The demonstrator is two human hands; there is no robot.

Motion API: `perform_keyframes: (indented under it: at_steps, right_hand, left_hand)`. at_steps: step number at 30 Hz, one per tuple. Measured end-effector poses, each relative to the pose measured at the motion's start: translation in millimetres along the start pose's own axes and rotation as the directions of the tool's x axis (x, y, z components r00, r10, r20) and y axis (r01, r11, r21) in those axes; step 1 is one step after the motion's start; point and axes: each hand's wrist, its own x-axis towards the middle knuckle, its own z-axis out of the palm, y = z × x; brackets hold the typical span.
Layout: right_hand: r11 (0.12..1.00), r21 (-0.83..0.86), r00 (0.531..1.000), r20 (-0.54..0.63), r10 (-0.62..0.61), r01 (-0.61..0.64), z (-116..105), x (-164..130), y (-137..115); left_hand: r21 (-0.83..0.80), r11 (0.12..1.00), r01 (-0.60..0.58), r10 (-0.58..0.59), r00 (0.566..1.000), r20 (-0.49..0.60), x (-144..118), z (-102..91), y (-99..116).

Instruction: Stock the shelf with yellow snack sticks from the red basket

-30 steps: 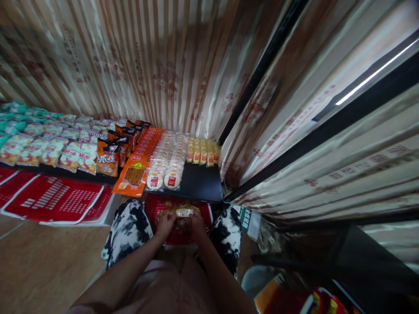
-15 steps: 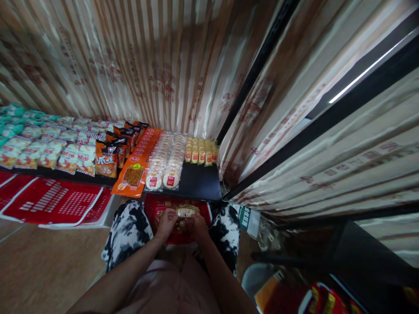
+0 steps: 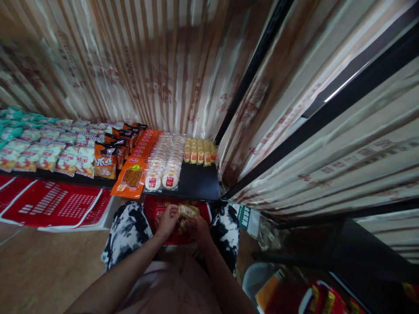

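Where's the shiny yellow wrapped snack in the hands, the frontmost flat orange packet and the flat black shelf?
Shiny yellow wrapped snack (image 3: 188, 211): head view, middle of its wrapper.
Frontmost flat orange packet (image 3: 132, 177): head view, brown patch on its front.
Flat black shelf (image 3: 203, 179): head view, bare top near its right end.

Location type: apparent shop-style display area, indicated by aligned rows of packaged snacks (image 3: 69, 160) along the far black shelf (image 3: 201, 179).

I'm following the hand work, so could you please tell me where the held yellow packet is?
In the head view, the yellow packet is at lower centre, between the left hand and the right hand, over the red container.
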Motion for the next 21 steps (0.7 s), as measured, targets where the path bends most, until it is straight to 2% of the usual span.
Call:
perform_keyframes:
  at_steps: [4, 11, 16, 21]
  right_hand:
    - [0.992, 0.092, 0.995, -0.039, 0.095, -0.091, 4, -8, -8]
    - [0.986, 0.135, 0.988, -0.111, 0.109, -0.094, 8, -13, -13]
    - [0.995, 0.091, 0.997, -0.068, 0.039, -0.033, 6, -15, -13]
    - [0.997, 0.055, 0.998, -0.040, 0.052, -0.050, 4, -15, -14]
  left_hand:
    - [0.003, 1.000, -0.009, 0.009, 1.000, 0.018, 0, 0.8, 3]
    - [0.087, 0.996, -0.036, 0.033, 0.999, 0.036, 0, 2.0, 5]
    - [0.208, 0.967, -0.147, 0.139, 0.989, 0.053, -3, 4.3, 12]
    - [0.291, 0.932, -0.218, 0.201, 0.976, 0.086, -5, 5.4, 20]
